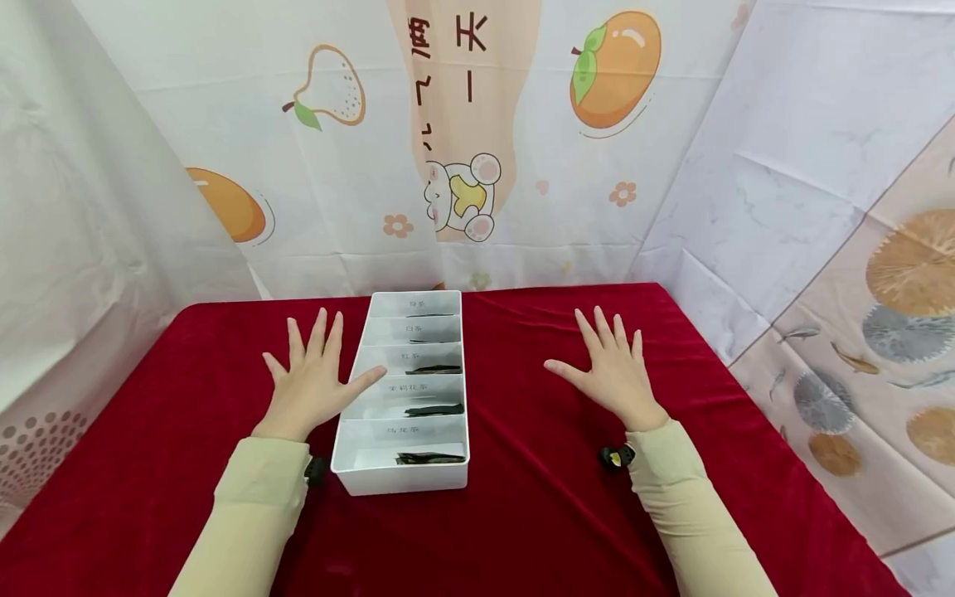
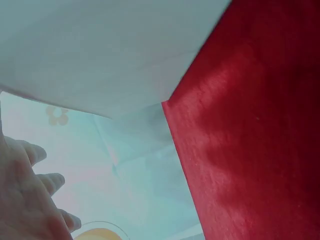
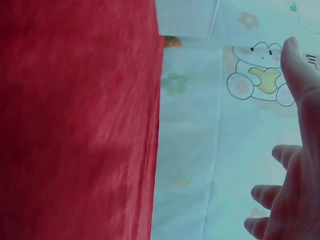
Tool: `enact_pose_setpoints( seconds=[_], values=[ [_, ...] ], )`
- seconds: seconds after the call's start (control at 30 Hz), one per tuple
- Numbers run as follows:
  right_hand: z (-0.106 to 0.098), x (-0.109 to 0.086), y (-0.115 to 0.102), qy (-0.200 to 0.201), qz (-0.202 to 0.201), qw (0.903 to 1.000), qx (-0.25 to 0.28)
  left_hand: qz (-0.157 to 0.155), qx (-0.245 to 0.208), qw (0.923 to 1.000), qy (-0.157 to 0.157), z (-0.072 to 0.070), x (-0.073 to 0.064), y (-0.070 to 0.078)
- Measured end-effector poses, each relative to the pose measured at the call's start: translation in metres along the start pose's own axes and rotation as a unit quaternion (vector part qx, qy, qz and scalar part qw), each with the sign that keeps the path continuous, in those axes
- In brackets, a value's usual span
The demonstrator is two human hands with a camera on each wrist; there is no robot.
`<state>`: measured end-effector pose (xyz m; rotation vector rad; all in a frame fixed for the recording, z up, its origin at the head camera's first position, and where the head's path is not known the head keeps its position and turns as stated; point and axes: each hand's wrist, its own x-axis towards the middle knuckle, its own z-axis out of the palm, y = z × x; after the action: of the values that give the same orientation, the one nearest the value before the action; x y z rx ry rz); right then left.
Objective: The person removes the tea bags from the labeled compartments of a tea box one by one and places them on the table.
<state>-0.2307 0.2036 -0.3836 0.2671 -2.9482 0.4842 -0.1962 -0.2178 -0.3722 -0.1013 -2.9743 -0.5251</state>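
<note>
A long white divided box [image 1: 399, 479] stands on the red cloth, left of the middle in the head view. Each of its several compartments bears a printed label on the inner wall and holds thin dark packets [image 1: 430, 458], fewest in the far ones. My left hand [image 1: 309, 385] is spread palm down beside the box, its thumb in front of the box's left side; whether it touches cannot be told. To the right, over the cloth, my right hand [image 1: 613, 373] is spread too, holding nothing. Both wrist views show fingers held apart, with no object in them.
The red cloth [image 1: 537, 497] covers the table. A white curtain with printed fruit [image 1: 615, 70] hangs behind the far edge. Sheets of white and patterned fabric [image 1: 828, 332] enclose the left and right sides. A small black device [image 1: 616, 458] sits at my right wrist.
</note>
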Motion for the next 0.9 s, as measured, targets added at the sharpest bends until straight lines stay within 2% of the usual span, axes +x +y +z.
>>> enact_pose_setpoints(
  seconds=[0.17,0.3,0.47,0.63,0.9],
  values=[
    [-0.004,0.001,-0.007,-0.002,0.006,0.9995,0.030,-0.009,-0.036,0.9993,-0.010,-0.001,0.002,-0.001],
    [-0.007,0.002,-0.013,-0.004,0.012,0.9975,0.069,-0.016,-0.090,0.9957,-0.016,-0.001,0.003,-0.003],
    [-0.005,-0.001,-0.020,-0.001,0.016,0.9922,0.124,-0.020,-0.167,0.9856,-0.017,0.004,0.003,-0.007],
    [-0.006,-0.003,-0.027,-0.008,0.009,0.9848,0.173,-0.036,-0.224,0.9735,-0.029,0.009,0.006,-0.010],
    [-0.010,-0.009,-0.042,-0.031,-0.010,0.9642,0.263,-0.065,-0.287,0.9551,-0.036,0.016,0.007,-0.015]
  ],
)
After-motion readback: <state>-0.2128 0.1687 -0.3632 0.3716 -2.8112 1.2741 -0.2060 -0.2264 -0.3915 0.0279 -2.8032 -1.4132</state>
